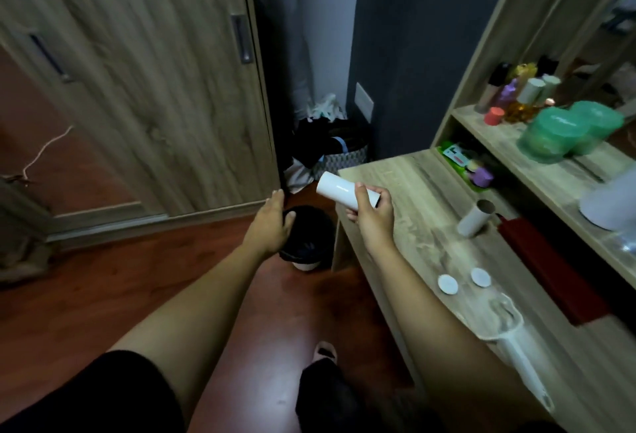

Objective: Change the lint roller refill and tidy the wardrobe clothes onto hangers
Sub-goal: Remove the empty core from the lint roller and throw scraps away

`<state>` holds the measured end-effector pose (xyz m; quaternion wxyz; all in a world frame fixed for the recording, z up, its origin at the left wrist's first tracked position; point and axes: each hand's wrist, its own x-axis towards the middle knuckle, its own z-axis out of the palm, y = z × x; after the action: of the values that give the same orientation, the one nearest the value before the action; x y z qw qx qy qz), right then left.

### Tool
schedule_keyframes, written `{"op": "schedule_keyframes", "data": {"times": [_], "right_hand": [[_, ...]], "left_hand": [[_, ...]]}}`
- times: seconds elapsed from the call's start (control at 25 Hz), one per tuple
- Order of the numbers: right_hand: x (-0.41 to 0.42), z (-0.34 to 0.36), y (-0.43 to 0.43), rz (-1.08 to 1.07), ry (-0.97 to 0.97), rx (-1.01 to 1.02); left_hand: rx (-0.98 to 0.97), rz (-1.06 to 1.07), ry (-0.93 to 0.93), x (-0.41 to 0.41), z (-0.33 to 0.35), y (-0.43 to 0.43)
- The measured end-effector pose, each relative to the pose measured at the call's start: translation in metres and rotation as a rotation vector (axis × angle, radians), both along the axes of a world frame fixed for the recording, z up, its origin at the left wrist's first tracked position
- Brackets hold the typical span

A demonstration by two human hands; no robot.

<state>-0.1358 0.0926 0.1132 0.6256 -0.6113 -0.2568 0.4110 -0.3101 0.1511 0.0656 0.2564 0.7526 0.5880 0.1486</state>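
- Right hand (373,212) grips a white refill (335,188), thumb over the top and fingers curled beneath; the roll is tilted, its free end pointing to 10 o'clock, above the desk's (413,178) near corner.
- Left hand (272,222) is spread flat and holds nothing. It hangs above a black bin (306,243) on the floor, at 9 o'clock from the refill.
- At 3 o'clock from the right hand, a bare cardboard core (476,219) lies on the desk.
- At 5 o'clock from that hand, two white caps (448,284) lie side by side on the desk.
- Farther along at 5 o'clock, the roller handle (523,364) lies near the desk's front edge, with no roll on it.
- A red box (550,271) sits on the desk just beyond the caps and core.
- At 12 o'clock from the refill, a basket (347,157) of clothes stands on the floor beside the wardrobe door (155,71).
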Motion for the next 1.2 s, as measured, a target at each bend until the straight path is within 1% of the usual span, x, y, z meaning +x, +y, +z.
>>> {"op": "schedule_keyframes", "data": {"times": [0.12, 0.2, 0.36, 0.44, 0.6, 0.76, 0.88, 1.04, 1.2], "right_hand": [[-0.014, -0.019, 0.051, 0.023, 0.131, -0.036], [-0.02, -0.041, 0.091, 0.054, 0.164, -0.095], [-0.022, -0.094, 0.168, 0.13, 0.077, -0.259], [-0.026, -0.119, 0.198, 0.179, 0.067, -0.32], [-0.039, -0.204, 0.265, 0.149, 0.11, -0.441], [-0.045, -0.321, 0.289, 0.11, 0.117, -0.567], [-0.044, -0.399, 0.298, 0.123, 0.039, -0.649], [-0.04, -0.489, 0.331, 0.264, -0.122, -0.681], [-0.043, -0.564, 0.339, 0.374, -0.256, -0.721]], "left_hand": [[-0.032, 0.07, -0.05, -0.014, -0.016, 0.047], [-0.085, 0.13, -0.066, -0.02, -0.036, 0.081], [-0.201, 0.23, -0.054, -0.03, -0.086, 0.147], [-0.208, 0.254, -0.055, -0.034, -0.108, 0.178], [-0.255, 0.302, -0.037, -0.042, -0.177, 0.239], [-0.36, 0.241, 0.015, -0.042, -0.282, 0.278], [-0.417, 0.204, 0.051, -0.041, -0.361, 0.303], [-0.427, 0.163, 0.058, -0.037, -0.463, 0.345], [-0.448, 0.211, 0.038, -0.026, -0.538, 0.366]]}}
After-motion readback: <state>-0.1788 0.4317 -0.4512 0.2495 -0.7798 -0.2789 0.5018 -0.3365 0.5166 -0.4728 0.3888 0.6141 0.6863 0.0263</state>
